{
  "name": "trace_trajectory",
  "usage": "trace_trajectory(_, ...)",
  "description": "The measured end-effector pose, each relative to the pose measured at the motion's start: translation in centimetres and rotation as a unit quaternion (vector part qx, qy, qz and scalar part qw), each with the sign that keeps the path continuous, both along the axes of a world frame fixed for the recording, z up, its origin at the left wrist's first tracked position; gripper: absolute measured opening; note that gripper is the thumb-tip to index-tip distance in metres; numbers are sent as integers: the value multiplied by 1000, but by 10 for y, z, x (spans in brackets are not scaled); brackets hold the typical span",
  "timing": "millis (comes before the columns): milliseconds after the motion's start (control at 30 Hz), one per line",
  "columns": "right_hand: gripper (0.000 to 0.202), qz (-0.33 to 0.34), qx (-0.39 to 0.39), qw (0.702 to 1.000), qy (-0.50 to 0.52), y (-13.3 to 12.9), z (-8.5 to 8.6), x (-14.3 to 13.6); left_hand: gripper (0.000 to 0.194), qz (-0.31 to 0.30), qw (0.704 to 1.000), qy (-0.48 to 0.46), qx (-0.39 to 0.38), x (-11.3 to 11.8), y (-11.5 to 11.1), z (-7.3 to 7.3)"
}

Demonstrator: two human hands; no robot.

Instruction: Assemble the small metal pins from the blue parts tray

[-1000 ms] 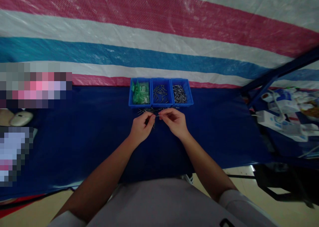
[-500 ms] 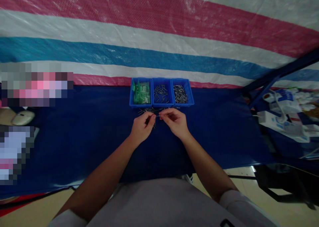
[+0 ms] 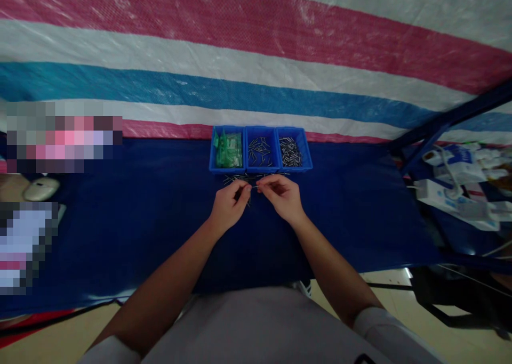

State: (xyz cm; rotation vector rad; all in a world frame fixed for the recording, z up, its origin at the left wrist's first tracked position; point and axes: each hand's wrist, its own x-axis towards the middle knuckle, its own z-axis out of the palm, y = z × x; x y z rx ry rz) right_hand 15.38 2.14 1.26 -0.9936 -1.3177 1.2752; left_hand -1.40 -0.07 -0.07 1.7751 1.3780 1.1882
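Observation:
My left hand point(image 3: 231, 207) and my right hand point(image 3: 283, 197) meet fingertip to fingertip, each pinching an end of a thin metal pin point(image 3: 255, 187). Just beyond them stand three blue bins side by side. Green and clear plastic packets point(image 3: 229, 151) fill the left bin point(image 3: 226, 170). Scattered thin metal pins point(image 3: 260, 150) lie in the middle bin point(image 3: 262, 169). The right bin point(image 3: 307, 156) holds many short metal pieces point(image 3: 290, 152). Loose pins point(image 3: 236, 178) lie on the table between the bins and my hands, partly hidden by my fingers.
The blue table point(image 3: 120, 220) runs left and right. At its left are a pale computer mouse point(image 3: 41, 189) and blurred-out objects. A striped sheet point(image 3: 256, 55) hangs behind. On the right are a dark frame bar point(image 3: 460, 116), a white power strip point(image 3: 436, 196) and packages.
The view has shifted very slightly. My hands keep the same pinch on the pin, in nearly the same place.

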Motion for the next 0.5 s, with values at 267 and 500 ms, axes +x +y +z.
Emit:
trace_trajectory(267, 19, -56, -7, 998, -3, 1, -1, -2, 11, 24, 999, -21, 26, 1, -1, -3)
trace_trajectory(500, 22, -81, -30, 996, 22, 0, -2, -4, 10, 43, 998, -17, 50, 2, -1, -7)
